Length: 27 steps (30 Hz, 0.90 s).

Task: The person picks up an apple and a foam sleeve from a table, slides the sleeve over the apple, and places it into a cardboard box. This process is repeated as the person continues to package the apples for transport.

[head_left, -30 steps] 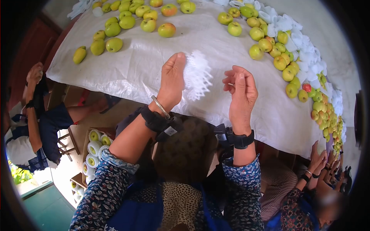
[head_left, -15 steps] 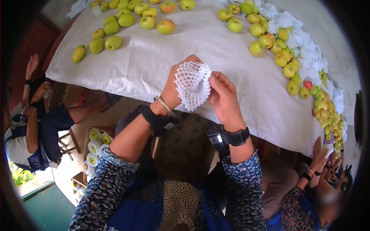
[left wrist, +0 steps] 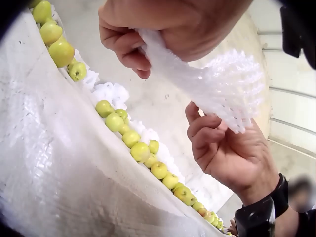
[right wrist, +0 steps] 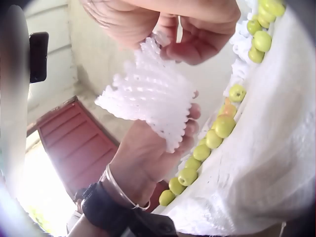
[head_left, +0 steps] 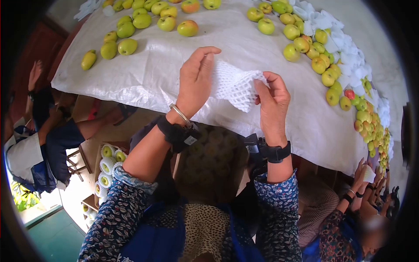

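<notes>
A white foam fruit net (head_left: 235, 85) stretches between both hands above the table. My left hand (head_left: 196, 81) holds its left end, fingers curled around the narrow part in the left wrist view. With thumb and fingers, my right hand (head_left: 274, 102) pinches the right edge of the net, and that pinch shows close up in the right wrist view. The net (right wrist: 153, 91) looks flattened, with its wavy open rim fanned out. Part of the left hand (right wrist: 148, 148) is hidden behind it there.
A white sheet (head_left: 157, 83) covers the table. Loose apples (head_left: 126, 46) lie at the back left, and more apples (head_left: 318, 65) run along the right beside piled foam nets (head_left: 349, 65). Boxed netted apples (head_left: 104, 166) stand at lower left. Other people sit at both sides.
One second ago the left hand alone held the net, the right hand apart. The right hand came in to the net, then moved right, drawing it out sideways between the hands.
</notes>
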Available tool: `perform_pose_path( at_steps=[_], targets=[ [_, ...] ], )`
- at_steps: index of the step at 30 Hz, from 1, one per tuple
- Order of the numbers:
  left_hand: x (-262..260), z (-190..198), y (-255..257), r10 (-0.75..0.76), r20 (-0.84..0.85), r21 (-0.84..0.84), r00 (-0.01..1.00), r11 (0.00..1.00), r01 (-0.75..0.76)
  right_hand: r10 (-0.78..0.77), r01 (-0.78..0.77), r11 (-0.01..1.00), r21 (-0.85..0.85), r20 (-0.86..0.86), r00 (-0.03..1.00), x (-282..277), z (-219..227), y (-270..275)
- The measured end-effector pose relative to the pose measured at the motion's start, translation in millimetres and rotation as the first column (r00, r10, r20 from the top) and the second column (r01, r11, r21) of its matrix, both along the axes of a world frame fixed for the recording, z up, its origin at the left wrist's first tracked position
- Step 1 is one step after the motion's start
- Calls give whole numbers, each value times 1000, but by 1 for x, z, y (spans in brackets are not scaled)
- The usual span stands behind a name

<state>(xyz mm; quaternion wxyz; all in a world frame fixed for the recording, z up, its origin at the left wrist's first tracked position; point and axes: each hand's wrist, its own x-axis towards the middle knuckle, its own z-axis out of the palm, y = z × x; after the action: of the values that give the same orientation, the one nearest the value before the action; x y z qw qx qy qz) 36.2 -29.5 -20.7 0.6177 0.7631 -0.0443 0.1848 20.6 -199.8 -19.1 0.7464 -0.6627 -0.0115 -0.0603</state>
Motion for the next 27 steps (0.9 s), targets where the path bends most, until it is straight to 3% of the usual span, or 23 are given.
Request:
perform_pose_path(
  at_steps=[2, 3, 6, 8, 10, 12, 13, 15, 18, 21, 27],
  targets=[
    [1, 0, 0, -3, 2, -243, 1000, 970, 4, 44, -42, 998, 36, -44, 998, 1, -7, 2],
    [3, -1, 0, 71, 32, -184, 997, 981, -64, 25, -25, 1000, 18, -27, 999, 2, -10, 1],
    [-2, 6, -2, 68, 272, 311, 960, 938, -154, -46, 45, 999, 14, 37, 998, 4, -11, -4],
    [-4, 5, -4, 16, 247, 405, 969, 907, -118, -133, 124, 988, 92, 98, 986, 5, 4, -3],
    [-5, 4, -4, -67, 205, 513, 976, 857, -49, 19, 28, 983, -182, 251, 968, 0, 12, -2],
    [-8, 6, -6, -107, 164, 412, 981, 911, 31, 253, -83, 892, -445, 337, 907, -7, 11, 9],
    [-10, 7, -8, -134, 143, 357, 981, 931, 75, 308, -174, 857, -485, 211, 928, -9, 9, 12],
    [-10, 10, -7, -68, 183, 269, 981, 963, 17, 396, -362, 771, -524, -50, 917, -11, 1, 16],
    [-4, 10, -1, -16, 150, 150, 989, 989, -7, 365, -287, 824, -488, 71, 928, -9, -8, 23],
    [-4, 6, 2, -25, 78, 73, 997, 997, 20, 453, -490, 746, -451, -197, 870, -8, -5, 16],
    [3, 8, 8, 56, 45, 4, 997, 998, -56, 544, -651, 697, -300, -371, 753, -13, 1, 20]
  ],
)
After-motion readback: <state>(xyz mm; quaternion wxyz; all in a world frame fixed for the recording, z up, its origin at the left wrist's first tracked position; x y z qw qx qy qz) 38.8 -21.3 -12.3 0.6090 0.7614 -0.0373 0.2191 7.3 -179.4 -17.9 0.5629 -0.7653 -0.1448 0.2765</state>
